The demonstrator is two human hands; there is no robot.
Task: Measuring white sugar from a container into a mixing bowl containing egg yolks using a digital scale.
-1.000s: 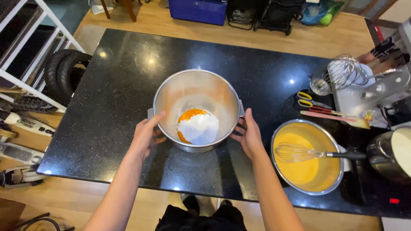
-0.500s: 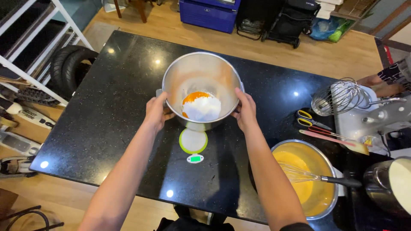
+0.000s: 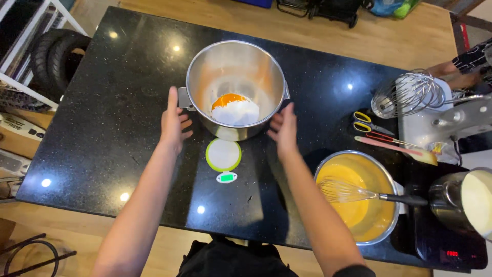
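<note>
A large steel mixing bowl [image 3: 236,66] stands on the black countertop [image 3: 113,118], holding white powder on an orange mass [image 3: 234,107]. My left hand [image 3: 173,122] is open just left of the bowl, near its small handle, fingers apart. My right hand [image 3: 283,128] is open at the bowl's right side, just off the rim. In front of the bowl, between my forearms, lies a small round kitchen scale [image 3: 223,155] with a green rim and a lit green display.
A second steel bowl [image 3: 359,233] of yellow batter with a whisk [image 3: 353,194] sits front right. Yellow-handled scissors [image 3: 370,124], a spatula, a stand mixer's wire whisk [image 3: 410,92] and a pot [image 3: 464,202] crowd the right. Another person's hand [image 3: 451,74] is far right.
The bowl has gone from the scale to a spot further back on the counter. Both my hands have let go of it and now hover open beside it.
</note>
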